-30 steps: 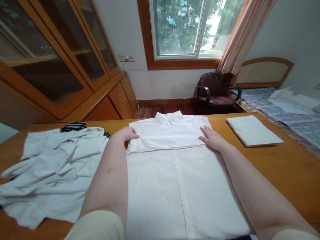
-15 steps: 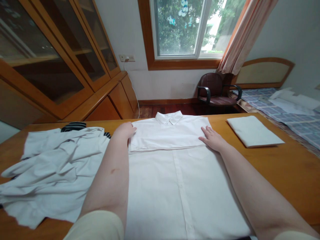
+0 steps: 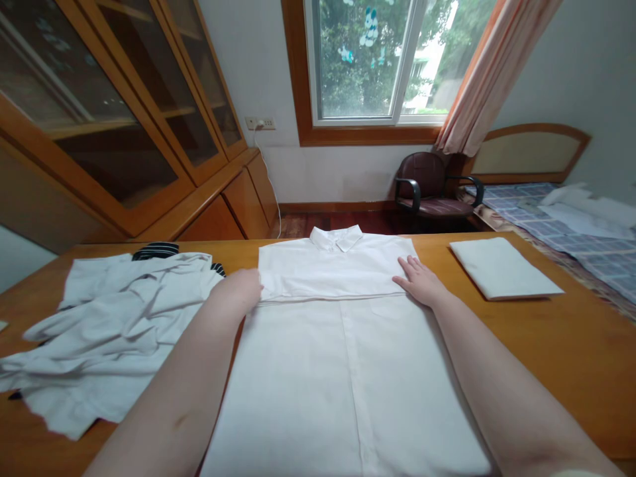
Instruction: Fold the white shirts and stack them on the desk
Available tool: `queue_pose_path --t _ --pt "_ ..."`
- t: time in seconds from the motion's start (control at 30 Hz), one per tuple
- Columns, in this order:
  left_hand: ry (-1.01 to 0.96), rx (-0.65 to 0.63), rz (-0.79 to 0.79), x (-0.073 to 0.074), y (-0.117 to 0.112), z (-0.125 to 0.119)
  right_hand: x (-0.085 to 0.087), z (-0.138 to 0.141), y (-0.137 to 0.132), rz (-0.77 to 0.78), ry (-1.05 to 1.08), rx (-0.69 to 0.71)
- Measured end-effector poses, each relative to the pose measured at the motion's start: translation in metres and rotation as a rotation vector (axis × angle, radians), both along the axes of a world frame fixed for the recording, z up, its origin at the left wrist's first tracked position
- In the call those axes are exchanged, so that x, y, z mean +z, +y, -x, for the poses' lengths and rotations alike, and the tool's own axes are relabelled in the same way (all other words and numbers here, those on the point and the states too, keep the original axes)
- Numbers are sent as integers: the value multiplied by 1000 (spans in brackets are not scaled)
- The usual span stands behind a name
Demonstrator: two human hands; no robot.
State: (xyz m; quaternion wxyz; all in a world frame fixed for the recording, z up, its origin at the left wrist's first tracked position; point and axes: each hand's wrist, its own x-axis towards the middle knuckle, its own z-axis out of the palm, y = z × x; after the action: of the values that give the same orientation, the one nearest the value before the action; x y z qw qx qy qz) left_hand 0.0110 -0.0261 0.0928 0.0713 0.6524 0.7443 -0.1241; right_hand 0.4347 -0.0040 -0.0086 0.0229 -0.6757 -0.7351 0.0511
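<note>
A white collared shirt [image 3: 328, 275], folded into a wide band, lies at the table's far edge with its collar up. Below its folded edge spreads flat white cloth [image 3: 308, 377] with a button placket; whether this is a second shirt I cannot tell. At the band's left side, my left hand [image 3: 241, 291] is closed with curled fingers on the shirt's edge, fingertips mostly hidden. My right hand [image 3: 421, 279] rests open on the right end of the band, fingers spread.
On the wooden table [image 3: 546, 371], crumpled white clothes [image 3: 134, 318] with black striped cloth [image 3: 156, 250] lie left. A folded white piece [image 3: 504, 267] sits right. Beyond are a glass-door cabinet [image 3: 199, 212], a brown armchair [image 3: 427, 182] and a bed [image 3: 576, 212].
My left hand has moved left and nearer along the folded shirt's side, and the lower cloth's left edge shows more. My right hand stays in nearly the same place. The view has shifted slightly.
</note>
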Motion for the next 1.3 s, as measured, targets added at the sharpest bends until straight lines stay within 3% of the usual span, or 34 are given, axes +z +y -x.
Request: queue_pose_path --t 0.1,0.17,0.27,0.43,0.6,0.73,0.9,1.17,1.3 --pt "41 11 65 -40 -21 17 -1 -1 0 -13 3 -1" --pt "77 2 -29 -59 -37 21 -2 -1 1 -17 9 3" --pt "127 -53 -235 -75 -51 21 -1 -1 0 -14 12 4" --pt "34 -48 -359 -80 -47 18 0 -1 -1 -5 21 5" --pt "-196 93 -436 -84 -42 24 -3 -2 1 -4 33 6" --pt "-449 260 -400 -87 -39 37 -2 -3 1 -1 32 11" --pt "-761 353 -312 -83 -35 47 5 -3 -1 -43 77 9" --pt "-707 321 -355 -87 -26 46 4 -3 0 -84 132 13" --pt "-853 359 -390 -99 -22 52 -2 -6 3 -40 141 -5"
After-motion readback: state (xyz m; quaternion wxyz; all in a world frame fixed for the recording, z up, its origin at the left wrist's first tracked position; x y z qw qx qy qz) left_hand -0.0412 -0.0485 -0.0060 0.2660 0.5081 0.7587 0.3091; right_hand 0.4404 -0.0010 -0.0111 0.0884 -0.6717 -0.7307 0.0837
